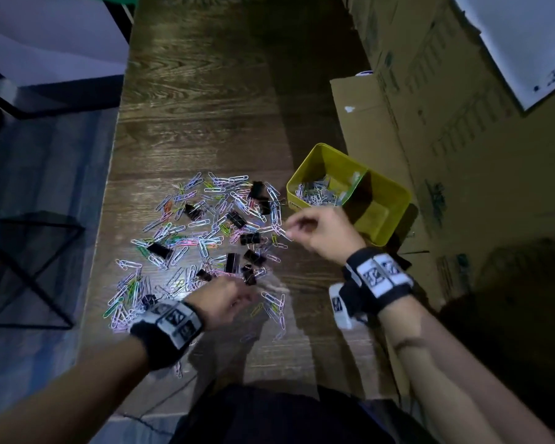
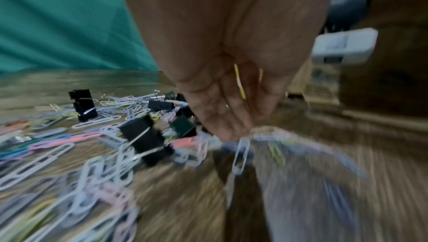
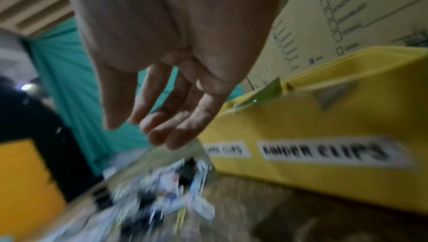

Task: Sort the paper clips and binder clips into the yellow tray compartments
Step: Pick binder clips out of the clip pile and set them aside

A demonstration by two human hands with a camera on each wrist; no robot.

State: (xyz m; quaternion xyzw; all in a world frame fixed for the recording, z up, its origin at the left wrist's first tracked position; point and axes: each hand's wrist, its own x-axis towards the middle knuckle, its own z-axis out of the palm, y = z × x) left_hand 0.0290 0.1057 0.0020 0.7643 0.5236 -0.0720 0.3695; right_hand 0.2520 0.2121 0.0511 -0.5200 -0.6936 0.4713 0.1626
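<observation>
A spread of pastel paper clips mixed with black binder clips lies on the wooden table. The yellow tray stands to its right; its left compartment holds paper clips, and its front carries a "BINDER CLIPS" label. My left hand is at the pile's near edge. It keeps a yellow clip in the curled fingers and pinches a pale clip that dangles from the fingertips. My right hand hovers between pile and tray with relaxed, empty fingers.
Cardboard boxes stand close behind and to the right of the tray. The table's left edge runs beside the pile, with a black metal frame below it. Bare wood stretches beyond the pile.
</observation>
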